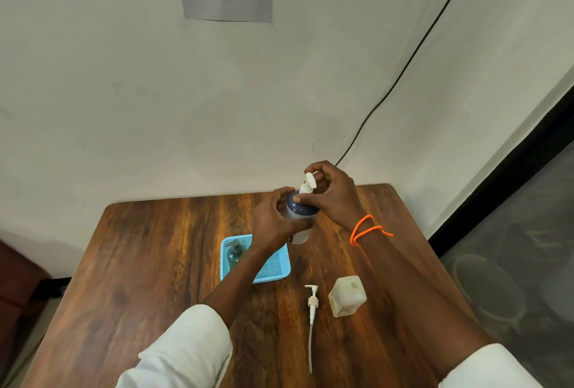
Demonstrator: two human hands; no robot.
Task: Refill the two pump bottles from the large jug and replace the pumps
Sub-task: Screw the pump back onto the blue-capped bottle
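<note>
We see the bottle (299, 216) held up near the desk's (155, 247) far edge, towards its far right corner; whether its base touches the wood we cannot tell. The left hand (273, 219) wraps its body, fingers curled round it. The right hand (329, 195) grips the white pump (309, 184) at the bottle's dark top, thumb on the collar. An orange band (365, 229) circles the right wrist.

Just nearer us sits a blue basket (276, 266), about mid-desk, with a teal pump bottle (234, 252) upright in its left part; the left forearm crosses over it. Nearer still, right of centre, a loose pump (311, 319) lies flat, tube pointing at the near edge, and the jug (346, 296) stands just right of it, cap off.

The desk's left half is bare wood, as is the strip along the right edge
</note>
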